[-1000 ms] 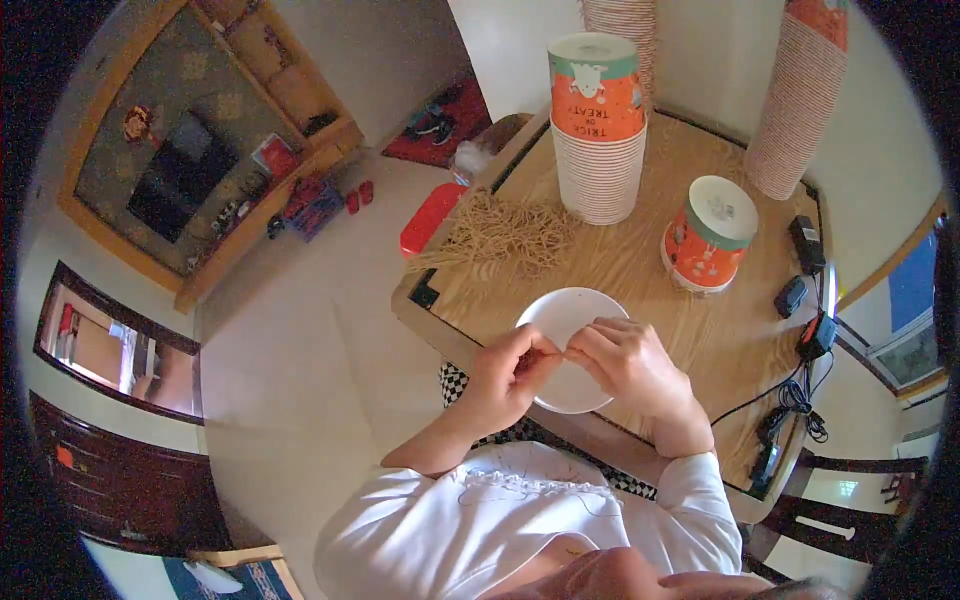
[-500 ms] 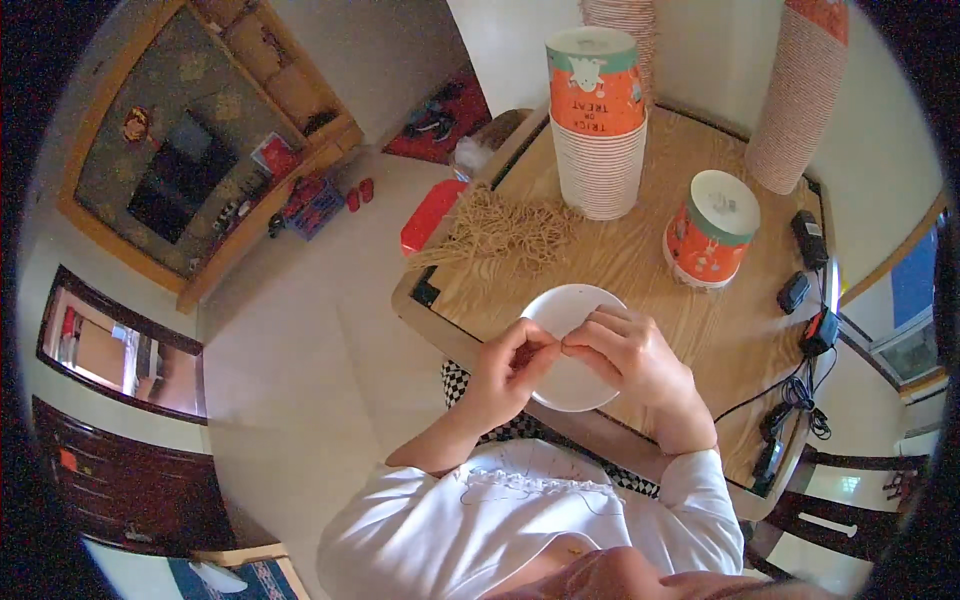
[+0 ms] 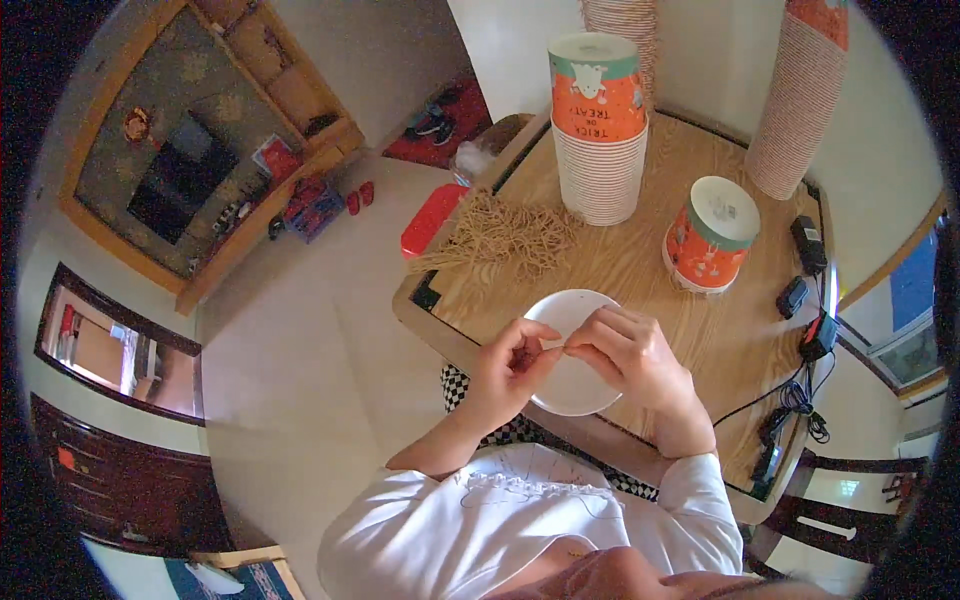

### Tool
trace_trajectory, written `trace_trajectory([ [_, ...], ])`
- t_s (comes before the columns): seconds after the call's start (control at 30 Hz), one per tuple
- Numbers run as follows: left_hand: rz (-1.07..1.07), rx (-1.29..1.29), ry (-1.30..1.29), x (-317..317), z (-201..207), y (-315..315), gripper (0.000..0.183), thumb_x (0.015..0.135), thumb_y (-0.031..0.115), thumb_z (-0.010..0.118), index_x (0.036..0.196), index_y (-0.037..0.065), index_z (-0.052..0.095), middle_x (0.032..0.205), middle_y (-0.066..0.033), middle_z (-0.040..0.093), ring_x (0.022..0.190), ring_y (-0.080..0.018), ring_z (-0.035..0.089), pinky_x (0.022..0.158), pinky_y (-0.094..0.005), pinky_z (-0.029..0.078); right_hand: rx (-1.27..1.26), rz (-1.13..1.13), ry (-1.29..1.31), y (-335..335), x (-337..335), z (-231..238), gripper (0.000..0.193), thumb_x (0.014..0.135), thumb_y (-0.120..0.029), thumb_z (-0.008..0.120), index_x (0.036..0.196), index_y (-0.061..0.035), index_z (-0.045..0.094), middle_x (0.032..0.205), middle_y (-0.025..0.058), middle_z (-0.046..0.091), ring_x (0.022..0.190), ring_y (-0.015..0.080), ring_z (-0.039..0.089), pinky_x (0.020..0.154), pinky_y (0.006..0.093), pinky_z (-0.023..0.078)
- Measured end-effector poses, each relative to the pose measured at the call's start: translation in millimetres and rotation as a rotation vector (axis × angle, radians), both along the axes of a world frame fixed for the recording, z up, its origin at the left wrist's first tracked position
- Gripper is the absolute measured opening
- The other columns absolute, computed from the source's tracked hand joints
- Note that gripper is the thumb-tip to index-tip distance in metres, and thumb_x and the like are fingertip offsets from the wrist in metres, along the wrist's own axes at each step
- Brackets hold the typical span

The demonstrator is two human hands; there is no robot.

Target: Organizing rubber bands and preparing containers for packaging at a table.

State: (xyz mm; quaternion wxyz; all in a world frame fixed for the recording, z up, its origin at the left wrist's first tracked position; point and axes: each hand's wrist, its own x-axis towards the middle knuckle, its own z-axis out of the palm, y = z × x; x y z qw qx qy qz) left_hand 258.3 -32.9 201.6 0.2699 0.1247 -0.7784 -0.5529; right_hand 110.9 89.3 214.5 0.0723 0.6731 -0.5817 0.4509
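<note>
My left hand (image 3: 515, 368) and my right hand (image 3: 630, 358) meet over the white open mouth of a round paper tub (image 3: 572, 399) near the table's front edge. Thumb and fingers of each hand are pinched, tips almost touching. Whatever lies between them is too small to make out. Beyond the left hand is a loose heap of tan twine pieces (image 3: 510, 235). Past the right hand, an orange and green paper tub (image 3: 705, 245) stands upside down, some twine showing at its lower rim.
A tall stack of nested paper tubs (image 3: 600, 150) stands farther back, with a second stack (image 3: 800, 100) at the far right. A red plastic object (image 3: 432, 220) pokes out at the left edge. Black adapters (image 3: 808, 243) and coiled cables (image 3: 797, 393) line the right edge of the wooden table (image 3: 640, 270).
My left index finger has lifted a little away from the thumb. Both hands otherwise stay over the tub, and the view has shifted slightly.
</note>
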Motion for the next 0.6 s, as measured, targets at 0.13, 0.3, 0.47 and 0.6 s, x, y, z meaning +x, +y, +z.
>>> trace_trajectory([
  [0.13,0.025,-0.098,0.018,-1.8,-0.6,0.1,0.008,0.083,0.006,0.064,0.09,0.004,0.06,0.062,0.0055,0.047,0.053,-0.0006,0.039,0.047,-0.0194,0.03,0.021,-0.013,0.036,-1.6,0.0,-0.8,0.013,0.075,-0.01,0.066,0.081,-0.0033,0.057,0.075,0.008,0.057,0.07,0.0274,0.059,0.059,0.0369,0.048],
  [0.3,0.036,-0.122,0.044,-3.6,-5.0,0.8,0.006,0.082,0.005,0.065,0.087,0.004,0.062,0.063,0.0051,0.051,0.054,0.0,0.039,0.047,-0.0187,0.031,0.053,-0.013,0.02,-2.6,1.7,1.1,0.013,0.077,-0.01,0.063,0.082,-0.0025,0.054,0.074,0.0107,0.055,0.071,0.0306,0.058,0.06,0.0391,0.048],
  [0.47,0.03,-0.095,0.058,-4.0,-1.0,2.5,0.006,0.083,0.004,0.064,0.088,0.003,0.062,0.067,0.0033,0.056,0.056,0.0002,0.043,0.049,-0.0178,0.035,0.094,-0.029,-0.014,-6.0,3.5,-1.8,0.014,0.079,-0.01,0.061,0.078,-0.0021,0.05,0.071,0.0126,0.053,0.067,0.0323,0.056,0.06,0.0403,0.046],
  [0.6,0.032,-0.103,0.025,-2.8,1.0,1.7,0.008,0.083,0.008,0.066,0.088,0.003,0.062,0.07,0.0017,0.059,0.06,-0.0023,0.049,0.054,-0.0191,0.04,0.139,-0.035,-0.029,-7.5,4.0,-4.6,0.014,0.08,-0.01,0.06,0.076,-0.0023,0.049,0.068,0.0129,0.051,0.063,0.0329,0.054,0.058,0.0404,0.045],
])
